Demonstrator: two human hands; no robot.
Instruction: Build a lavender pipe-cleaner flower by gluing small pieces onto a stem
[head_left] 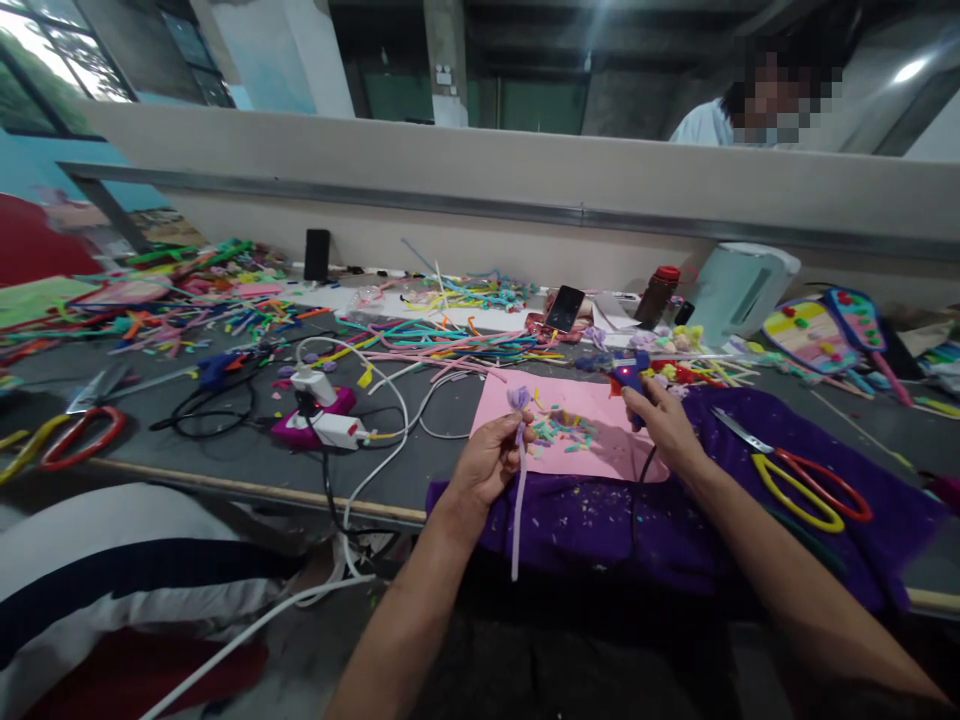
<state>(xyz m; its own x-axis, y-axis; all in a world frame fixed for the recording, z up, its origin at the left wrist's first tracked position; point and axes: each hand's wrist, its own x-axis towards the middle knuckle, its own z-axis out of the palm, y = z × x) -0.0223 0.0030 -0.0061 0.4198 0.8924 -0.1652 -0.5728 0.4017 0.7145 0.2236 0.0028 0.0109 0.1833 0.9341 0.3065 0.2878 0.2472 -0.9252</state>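
Clear space separates the left grip (489,458) and glue gun (628,376) (white cable (407,412) obstructs farther left).

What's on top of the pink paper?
Little bits in green, yellow and purple lie on the pink paper. The left hand, holding a fluffy purple piece, hides part of its left side.

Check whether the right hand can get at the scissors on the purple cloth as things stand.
Probably not straight away: the right hand is gripping the blue glue gun, which would likely need setting down first. The scissors lie uncovered close by.
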